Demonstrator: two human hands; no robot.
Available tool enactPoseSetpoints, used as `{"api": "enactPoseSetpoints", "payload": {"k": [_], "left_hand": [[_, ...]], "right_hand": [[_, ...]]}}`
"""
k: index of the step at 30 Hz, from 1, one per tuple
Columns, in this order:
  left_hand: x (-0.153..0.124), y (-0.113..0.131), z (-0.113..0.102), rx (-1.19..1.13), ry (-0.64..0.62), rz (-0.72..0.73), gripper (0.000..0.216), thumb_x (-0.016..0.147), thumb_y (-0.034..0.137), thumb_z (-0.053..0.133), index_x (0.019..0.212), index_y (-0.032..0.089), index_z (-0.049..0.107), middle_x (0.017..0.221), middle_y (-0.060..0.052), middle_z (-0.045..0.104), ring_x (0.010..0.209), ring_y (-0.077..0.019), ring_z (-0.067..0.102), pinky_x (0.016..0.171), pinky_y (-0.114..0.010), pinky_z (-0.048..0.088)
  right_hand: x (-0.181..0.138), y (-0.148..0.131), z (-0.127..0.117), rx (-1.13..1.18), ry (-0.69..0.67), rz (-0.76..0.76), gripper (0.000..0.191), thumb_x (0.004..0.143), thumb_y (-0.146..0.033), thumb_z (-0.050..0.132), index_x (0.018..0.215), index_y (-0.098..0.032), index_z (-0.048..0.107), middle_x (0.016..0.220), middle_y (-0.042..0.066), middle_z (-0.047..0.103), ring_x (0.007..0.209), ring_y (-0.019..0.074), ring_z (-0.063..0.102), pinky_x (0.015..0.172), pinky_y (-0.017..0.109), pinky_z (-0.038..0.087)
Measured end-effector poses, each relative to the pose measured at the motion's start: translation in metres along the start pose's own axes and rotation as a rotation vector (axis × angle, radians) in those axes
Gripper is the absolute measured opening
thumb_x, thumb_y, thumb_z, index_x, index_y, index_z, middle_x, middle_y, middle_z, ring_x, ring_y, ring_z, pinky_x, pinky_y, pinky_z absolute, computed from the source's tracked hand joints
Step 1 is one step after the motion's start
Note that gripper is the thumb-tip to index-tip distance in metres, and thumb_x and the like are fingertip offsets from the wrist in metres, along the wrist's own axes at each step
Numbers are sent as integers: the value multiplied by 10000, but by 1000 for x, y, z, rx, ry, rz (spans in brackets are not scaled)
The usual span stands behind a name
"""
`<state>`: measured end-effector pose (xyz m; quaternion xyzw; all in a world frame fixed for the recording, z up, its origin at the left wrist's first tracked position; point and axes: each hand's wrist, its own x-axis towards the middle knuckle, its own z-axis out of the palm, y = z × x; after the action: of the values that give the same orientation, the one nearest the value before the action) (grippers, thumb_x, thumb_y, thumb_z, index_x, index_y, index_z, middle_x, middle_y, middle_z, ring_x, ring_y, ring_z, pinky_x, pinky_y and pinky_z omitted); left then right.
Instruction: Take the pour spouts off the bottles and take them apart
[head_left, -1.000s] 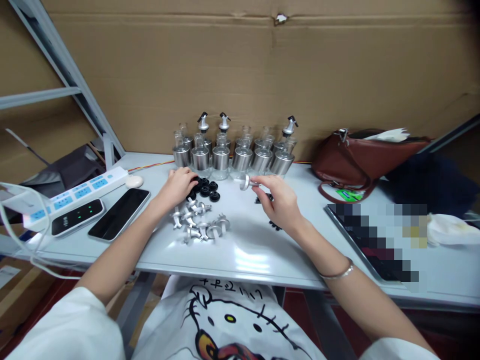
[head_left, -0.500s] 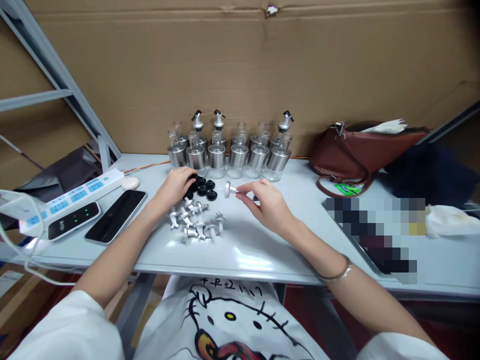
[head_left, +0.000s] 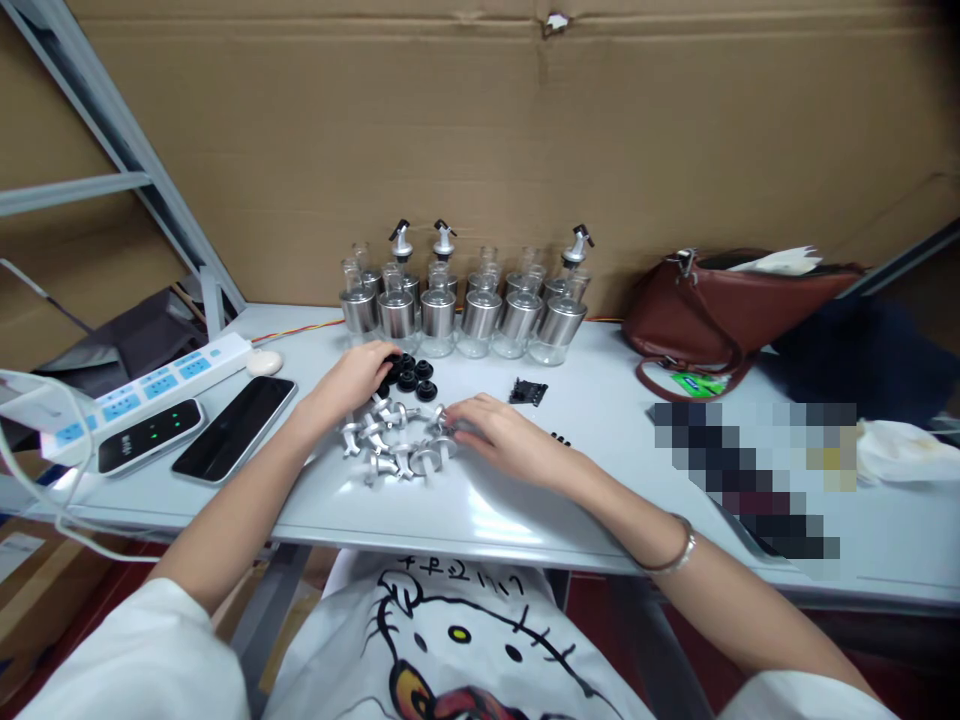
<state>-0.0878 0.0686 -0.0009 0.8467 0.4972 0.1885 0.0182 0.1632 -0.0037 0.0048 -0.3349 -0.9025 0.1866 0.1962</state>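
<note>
My left hand [head_left: 351, 380] rests on the grey table [head_left: 495, 500], its fingers curled over a cluster of black rubber stoppers [head_left: 414, 377] and pinching one at the cluster's left edge. My right hand [head_left: 495, 437] lies low on the table. Its fingertips are pressed together on a silver pourer spout at the right edge of a pile of silver spouts [head_left: 391, 445]. Behind both hands stand two rows of glass bottles with steel sleeves [head_left: 465, 310]; three of them carry pourer tops.
A white power strip [head_left: 150, 378], a small black device [head_left: 142, 435] and a black phone [head_left: 236, 427] lie at the left. Small black parts [head_left: 528, 391] sit right of centre. A brown handbag [head_left: 720, 305] and a dark tray are at the right; cardboard stands behind.
My right hand has come down and to the left with the silver spout, from mid-air near the bottles to the spout pile. My left hand has stayed on the black stoppers.
</note>
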Motion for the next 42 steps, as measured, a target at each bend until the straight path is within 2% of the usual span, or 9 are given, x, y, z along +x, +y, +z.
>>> {"api": "enactPoseSetpoints", "payload": {"k": [6, 10, 14, 18, 21, 27, 33, 39, 42], "left_hand": [[-1, 4, -2, 9, -72, -3, 331, 905, 159, 385, 1168, 175, 585, 1164, -88, 645, 1052, -231, 610, 939, -371, 455], [-4, 13, -12, 100, -28, -17, 349, 907, 252, 466, 1245, 176, 509, 1230, -117, 580, 1145, -289, 519, 949, -453, 401], [-7, 28, -22, 17, -12, 117, 241, 938, 325, 440, 997, 160, 606, 1016, -86, 630, 997, -245, 554, 871, -383, 408], [-11, 44, -18, -34, -145, 261, 303, 959, 333, 408, 849, 162, 633, 854, -55, 652, 845, -198, 575, 781, -318, 393], [-13, 52, -12, 2, -198, 311, 353, 962, 353, 400, 787, 156, 634, 807, -56, 650, 787, -182, 578, 768, -313, 377], [-15, 57, -10, 22, -190, 281, 395, 977, 381, 362, 808, 149, 633, 811, -62, 669, 759, -178, 589, 755, -312, 370], [-16, 55, -7, -17, -162, 291, 410, 979, 389, 356, 803, 151, 640, 791, -63, 677, 755, -186, 609, 761, -317, 374], [-17, 55, -10, 3, -147, 263, 292, 963, 353, 414, 936, 157, 629, 870, -62, 686, 813, -202, 617, 787, -330, 378], [-16, 54, -13, -29, -95, 252, 277, 963, 359, 409, 1032, 171, 602, 883, -49, 687, 818, -193, 615, 801, -334, 378]], "right_hand": [[0, -4, 1, 66, -57, -121, 260, 910, -69, 432, 1060, -215, 586, 1066, 56, 655, 1074, 176, 569, 924, 362, 511], [-2, -7, -2, 73, -50, -125, 235, 917, -146, 482, 1136, -204, 543, 1157, 90, 611, 1134, 194, 537, 985, 385, 470], [-5, -10, -12, 78, -33, -41, 150, 929, -225, 481, 1063, -193, 542, 1016, 73, 588, 944, 177, 571, 858, 350, 492], [-5, -12, -16, 127, -137, 27, 443, 706, -422, 756, 989, -183, 514, 855, 7, 544, 732, 147, 526, 660, 276, 454], [-4, -13, -9, 138, -191, 51, 407, 710, -417, 753, 918, -191, 486, 779, -24, 522, 651, 121, 474, 578, 242, 387], [-1, -23, -2, 46, -148, 21, 295, 792, -381, 680, 865, -199, 460, 749, -16, 544, 611, 124, 454, 550, 248, 337], [-2, -35, 6, -95, -107, -24, 541, 602, -558, 777, 881, -196, 488, 849, 43, 630, 716, 198, 571, 636, 301, 403], [-1, -37, 12, -125, 29, -111, 404, 726, -485, 719, 897, -208, 481, 831, 34, 648, 724, 192, 597, 692, 329, 422], [10, -16, -21, -37, 465, -103, 209, 867, -398, 559, 916, -211, 482, 857, 53, 615, 786, 187, 580, 703, 321, 442]]}}
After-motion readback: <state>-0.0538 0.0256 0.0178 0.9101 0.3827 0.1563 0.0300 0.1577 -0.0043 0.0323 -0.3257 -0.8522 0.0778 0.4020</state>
